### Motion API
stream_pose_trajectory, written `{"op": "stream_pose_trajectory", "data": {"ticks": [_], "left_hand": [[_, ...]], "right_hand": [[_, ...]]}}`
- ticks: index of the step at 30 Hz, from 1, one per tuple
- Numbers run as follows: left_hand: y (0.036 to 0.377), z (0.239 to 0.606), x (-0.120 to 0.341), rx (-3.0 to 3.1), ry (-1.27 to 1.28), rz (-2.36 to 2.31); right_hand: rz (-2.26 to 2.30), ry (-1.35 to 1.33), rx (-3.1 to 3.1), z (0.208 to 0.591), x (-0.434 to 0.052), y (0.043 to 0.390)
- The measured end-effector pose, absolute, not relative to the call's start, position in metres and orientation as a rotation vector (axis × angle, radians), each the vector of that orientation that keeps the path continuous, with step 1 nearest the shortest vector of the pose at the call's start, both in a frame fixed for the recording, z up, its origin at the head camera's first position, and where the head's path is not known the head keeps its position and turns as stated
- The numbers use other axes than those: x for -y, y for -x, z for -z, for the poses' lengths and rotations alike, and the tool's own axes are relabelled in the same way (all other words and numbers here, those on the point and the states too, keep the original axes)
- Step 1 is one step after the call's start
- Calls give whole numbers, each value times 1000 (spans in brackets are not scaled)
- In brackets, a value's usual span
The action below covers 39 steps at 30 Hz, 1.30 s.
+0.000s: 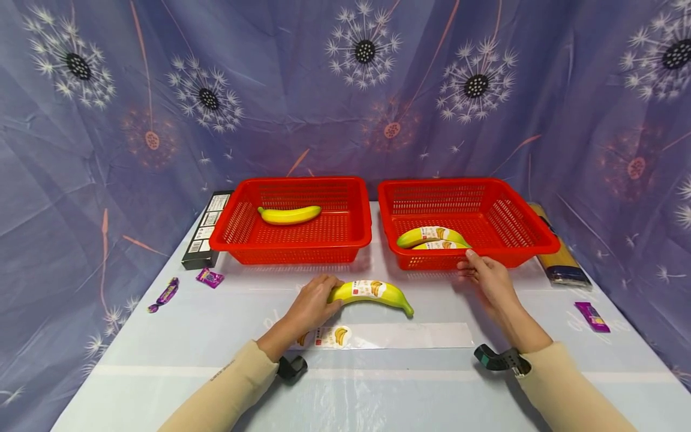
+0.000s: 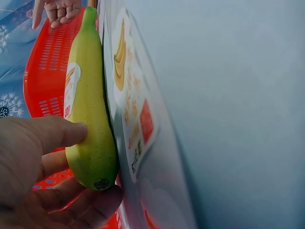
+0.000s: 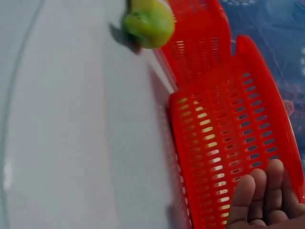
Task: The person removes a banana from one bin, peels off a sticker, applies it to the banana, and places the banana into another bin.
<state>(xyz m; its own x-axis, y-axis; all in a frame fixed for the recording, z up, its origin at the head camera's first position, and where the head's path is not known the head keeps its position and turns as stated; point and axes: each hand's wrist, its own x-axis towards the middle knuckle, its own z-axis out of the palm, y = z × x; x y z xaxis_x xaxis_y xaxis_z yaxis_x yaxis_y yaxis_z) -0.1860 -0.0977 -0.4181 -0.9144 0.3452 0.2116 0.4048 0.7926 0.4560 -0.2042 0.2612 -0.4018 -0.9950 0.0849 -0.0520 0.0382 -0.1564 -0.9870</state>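
Observation:
At the middle of the table, my left hand (image 1: pixel 309 307) holds the blunt end of a yellow-green banana (image 1: pixel 391 295), thumb on one side and fingers on the other. A white banana-picture sticker (image 2: pixel 72 89) wraps the fruit, whose stem points right. Below it lies a backing strip (image 1: pixel 410 336) with banana stickers at its left end. My right hand (image 1: pixel 493 287) is at the front rim of the right red basket (image 1: pixel 518 249), fingers loosely bent and nothing in them. Inside that basket, two stickered bananas (image 1: pixel 426 234) lie along the front wall, the nearer one partly hidden.
The left red basket (image 1: pixel 291 247) contains one banana (image 1: pixel 290 216) with no sticker showing. A black box (image 1: pixel 206 231) stands left of it; a packet of yellowish sticks (image 1: pixel 561 261) lies at far right. Purple-wrapped sweets (image 1: pixel 209 278) are near both sides. A patterned curtain (image 1: pixel 302 90) hangs behind.

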Motion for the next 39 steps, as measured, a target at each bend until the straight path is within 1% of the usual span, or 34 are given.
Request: {"op": "stream_pose_trajectory", "data": {"ticks": [5,12,15,20,25,29,35,39], "left_hand": [[186,417,97,2866,608,761],[187,414,93,2846,585,815],[189,403,86,2812,595,862],[199,370,63,2733,658,926],[217,339,32,2702,726,906],[237,325,8,2732,706,865],[265,321,-25,2810,649,769],[280,323,-43,2828,639,618]], "right_hand": [[-2531,140,1810,401,-266,210],[-2569,94,1711,404,-266,214],[-2576,83,1709,405,-267,215],[-2587,69,1703,405,-267,215],[-2609,34,1689,406,-268,215],[-2610,25,1699,407,-268,214],[-2585,53,1721,407,-268,214],[-2579,52,1715,407,-269,214]]}}
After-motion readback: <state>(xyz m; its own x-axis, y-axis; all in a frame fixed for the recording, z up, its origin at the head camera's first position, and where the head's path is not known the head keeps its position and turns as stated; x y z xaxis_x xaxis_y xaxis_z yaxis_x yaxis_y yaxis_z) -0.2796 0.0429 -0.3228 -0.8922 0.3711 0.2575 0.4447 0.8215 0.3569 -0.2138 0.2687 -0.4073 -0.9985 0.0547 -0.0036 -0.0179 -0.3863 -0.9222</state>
